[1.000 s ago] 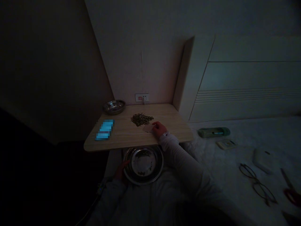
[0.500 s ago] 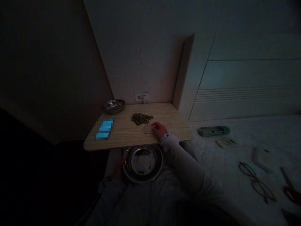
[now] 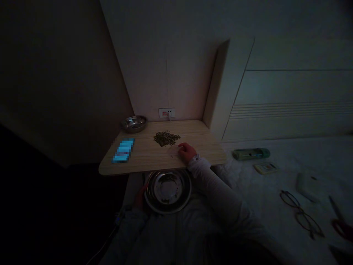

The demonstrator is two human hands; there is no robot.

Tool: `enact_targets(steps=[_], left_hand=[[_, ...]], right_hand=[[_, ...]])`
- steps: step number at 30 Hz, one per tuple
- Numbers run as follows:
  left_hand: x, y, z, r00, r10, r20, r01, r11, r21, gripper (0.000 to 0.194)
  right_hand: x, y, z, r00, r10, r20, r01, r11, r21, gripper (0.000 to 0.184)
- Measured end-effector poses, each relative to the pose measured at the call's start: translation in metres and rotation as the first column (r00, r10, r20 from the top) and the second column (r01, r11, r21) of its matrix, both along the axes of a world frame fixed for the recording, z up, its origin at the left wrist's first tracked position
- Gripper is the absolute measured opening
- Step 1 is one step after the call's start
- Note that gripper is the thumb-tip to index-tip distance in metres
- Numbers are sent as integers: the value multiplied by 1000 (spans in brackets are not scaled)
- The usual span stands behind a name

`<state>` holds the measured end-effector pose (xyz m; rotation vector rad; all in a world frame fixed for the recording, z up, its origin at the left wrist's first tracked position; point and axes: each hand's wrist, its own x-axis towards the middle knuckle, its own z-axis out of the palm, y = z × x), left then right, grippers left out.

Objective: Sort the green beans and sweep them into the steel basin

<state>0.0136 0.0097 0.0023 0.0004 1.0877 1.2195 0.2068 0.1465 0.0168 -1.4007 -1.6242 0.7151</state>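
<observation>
In dim light, a heap of small green beans or seeds (image 3: 166, 138) lies on a light wooden board table (image 3: 149, 162). My right hand (image 3: 187, 153) rests near the front edge, fingers closed on a thin translucent piece (image 3: 173, 151) lying against the wood. A few loose grains sit by that piece. Below the edge, my left hand (image 3: 140, 198) grips the left rim of a wide steel basin (image 3: 168, 188), its fingers partly hidden in shadow. Some green grains show on the basin's bottom.
A smaller steel bowl (image 3: 134, 124) and a phone (image 3: 123, 150) with a lit, blurred screen are on the table's left side. On the bed lie a green case (image 3: 250, 154), a small card-like item (image 3: 266, 168), eyeglasses (image 3: 300, 213) and scissors (image 3: 340, 221). A wall socket (image 3: 167, 112) is behind.
Almost nothing differs. The view shifts slightly; both hands, the basin and the heap stay in about the same places.
</observation>
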Motion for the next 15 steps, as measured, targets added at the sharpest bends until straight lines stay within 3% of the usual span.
enact_targets(steps=[5,15], left_hand=[[2,0,2,999,-22,-24,23,999,39,26],[6,-1,6,999,-15,-38,18,996,82,22]], right_hand=[[0,-3,0,998,65,12,-65,998,-27,27],[0,-3,-1,1000,20,-9,-20,999,-25,27]])
